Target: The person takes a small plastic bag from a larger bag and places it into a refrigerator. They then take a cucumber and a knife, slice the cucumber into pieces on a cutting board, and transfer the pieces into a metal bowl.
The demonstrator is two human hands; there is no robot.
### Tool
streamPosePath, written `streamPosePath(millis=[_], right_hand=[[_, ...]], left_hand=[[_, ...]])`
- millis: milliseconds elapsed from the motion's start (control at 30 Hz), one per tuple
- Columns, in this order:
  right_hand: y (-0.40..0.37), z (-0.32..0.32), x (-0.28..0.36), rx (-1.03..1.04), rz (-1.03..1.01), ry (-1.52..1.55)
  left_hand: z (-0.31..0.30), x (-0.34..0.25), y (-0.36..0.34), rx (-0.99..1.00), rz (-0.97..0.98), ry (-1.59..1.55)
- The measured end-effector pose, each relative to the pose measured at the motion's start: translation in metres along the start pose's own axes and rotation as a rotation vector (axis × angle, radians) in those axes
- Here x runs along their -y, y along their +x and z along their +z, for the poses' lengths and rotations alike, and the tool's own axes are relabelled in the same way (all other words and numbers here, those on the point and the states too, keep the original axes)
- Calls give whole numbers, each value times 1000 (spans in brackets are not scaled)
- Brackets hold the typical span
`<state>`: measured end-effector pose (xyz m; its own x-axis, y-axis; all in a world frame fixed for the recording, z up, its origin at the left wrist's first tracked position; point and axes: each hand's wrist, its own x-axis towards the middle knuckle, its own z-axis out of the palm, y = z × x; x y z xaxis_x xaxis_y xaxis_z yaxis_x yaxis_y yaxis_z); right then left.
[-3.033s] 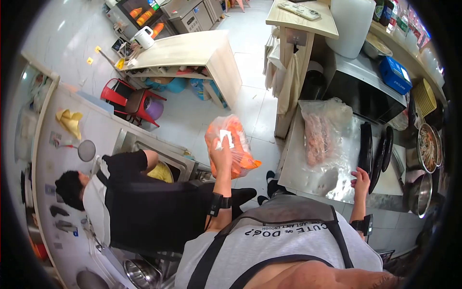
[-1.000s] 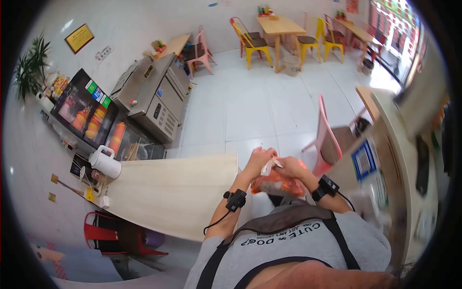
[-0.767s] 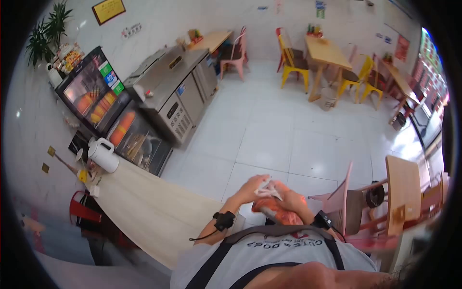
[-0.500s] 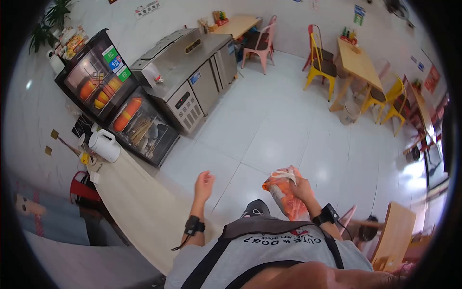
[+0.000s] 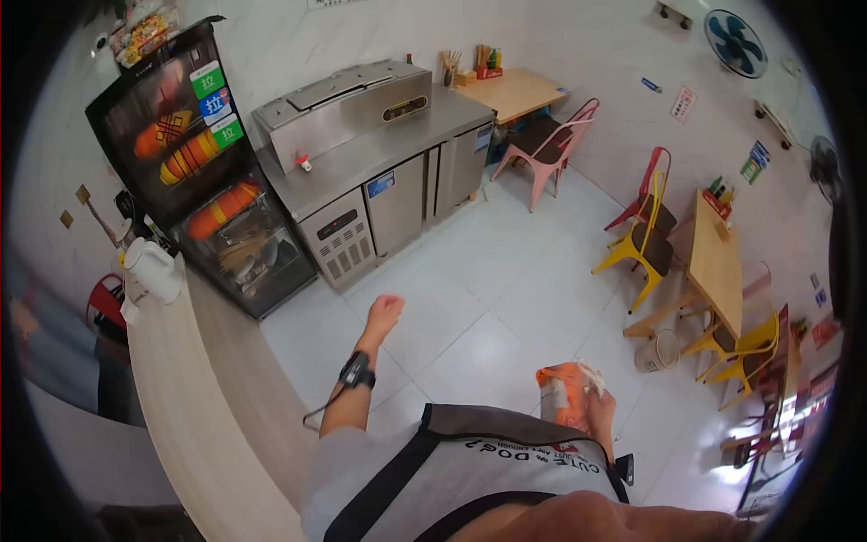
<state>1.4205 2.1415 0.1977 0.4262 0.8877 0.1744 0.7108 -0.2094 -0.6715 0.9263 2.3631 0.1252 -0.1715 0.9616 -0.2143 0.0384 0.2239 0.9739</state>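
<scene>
An orange plastic bag with white handles hangs beside my body, over the tiled floor. My right hand is closed around its gathered top. My left hand is raised over the floor, its fingers curled, with nothing visible in it. It is nearest to the steel counter and the long pale countertop. Black bands sit on both wrists. The bag's lower part is hidden behind my apron.
A steel refrigerated counter stands ahead, beside a black glass-door cabinet. A pale countertop with a white kettle runs along the left. Pink chair, yellow chair, wooden table and bucket stand right.
The view has turned, and the steel counter appears larger. The bag and my right hand now sit lower and further right in view. My left hand's fingers look more curled.
</scene>
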Motion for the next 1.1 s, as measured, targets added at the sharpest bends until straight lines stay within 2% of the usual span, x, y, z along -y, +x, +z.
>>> streamPosePath(millis=[67,167,200,267,333,367,400,500,633,700,833,900,933,967,1033,1100], right_hand=[[45,-7,-11,42,155,-7],[105,2,-47,8,122,-42],[160,15,-61,34,92,-41],[204,26,-84,112,157,5],[261,48,-103,110,115,-52],[281,54,-97,100,101,-101],[302,58,-89,117,20,27],[379,67,-48,233,86,-5],[480,109,-61,259,69,44],[525,136,-67,204,11,202],[592,157,-17,316,104,157],[622,178,-5,328,173,224],[636,190,-4,299,46,232],[655,196,15,321,30,198],[680,205,48,406,108,117],[706,225,62,446,84,74]], left_hand=[[46,-28,58,56,12,12],[104,-59,156,163,-42,58],[131,-69,212,172,-22,87],[155,-82,271,119,-20,107],[183,-91,318,70,-14,111],[191,-92,336,67,-77,123],[196,-94,353,66,-136,146],[213,-106,409,-22,-183,191],[225,-109,488,-134,-194,58],[224,-97,544,-240,-42,239],[225,-64,648,-312,-115,222],[229,-45,702,-482,-8,217],[236,-38,718,-488,-37,185],[237,-39,733,-526,3,229],[235,-34,742,-566,-3,280],[239,-34,751,-654,-45,347]])
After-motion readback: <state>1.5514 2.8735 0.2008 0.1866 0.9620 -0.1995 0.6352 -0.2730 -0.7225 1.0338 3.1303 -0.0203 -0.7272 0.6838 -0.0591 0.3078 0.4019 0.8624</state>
